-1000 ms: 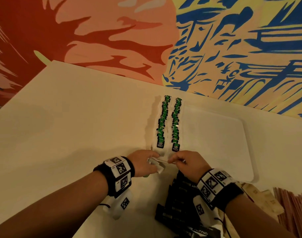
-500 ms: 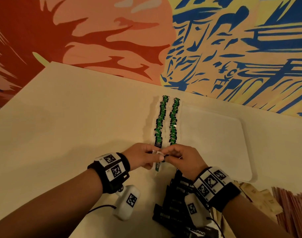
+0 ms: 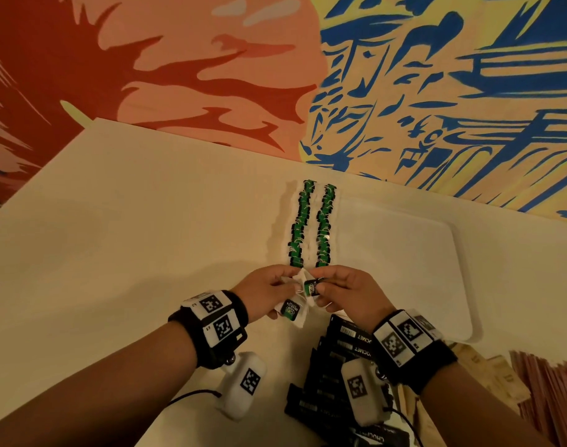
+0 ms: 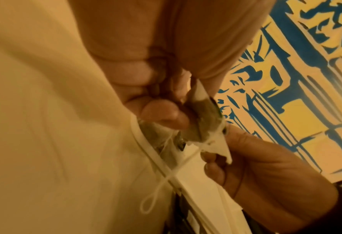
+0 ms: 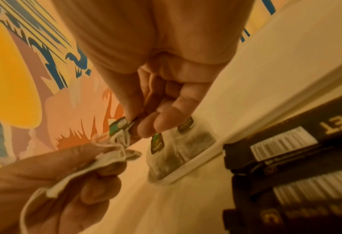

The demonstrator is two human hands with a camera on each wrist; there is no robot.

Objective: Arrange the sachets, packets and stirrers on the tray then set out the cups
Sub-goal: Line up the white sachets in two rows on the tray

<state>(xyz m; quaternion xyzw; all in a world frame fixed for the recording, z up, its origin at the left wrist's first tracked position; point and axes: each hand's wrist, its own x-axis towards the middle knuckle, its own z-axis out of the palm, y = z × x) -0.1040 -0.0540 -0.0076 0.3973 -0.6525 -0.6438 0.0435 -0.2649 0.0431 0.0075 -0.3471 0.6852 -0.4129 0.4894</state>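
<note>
Two rows of green-tagged tea bags [image 3: 311,227] lie along the left part of the white tray [image 3: 404,272]. My two hands meet just before the rows' near end. My left hand [image 3: 283,285] grips a small bunch of white tea bags [image 5: 81,166], and one green tag [image 3: 290,312] hangs below it. With thumb and forefinger, my right hand [image 3: 320,283] pinches another green tag [image 5: 118,126] whose string runs to that bunch. In the left wrist view my left fingers [image 4: 162,115] clamp a tea bag [image 4: 202,126].
A heap of black packets [image 3: 340,366] lies under my right wrist at the tray's near edge. Brown sachets [image 3: 488,372] and pink stirrers [image 3: 546,391] lie at the lower right. The painted wall stands behind the table. No cups are in view.
Both hands rose and drew together at the rows' near end. The right hand now pinches a green tag, and a second tag dangles below the left hand.
</note>
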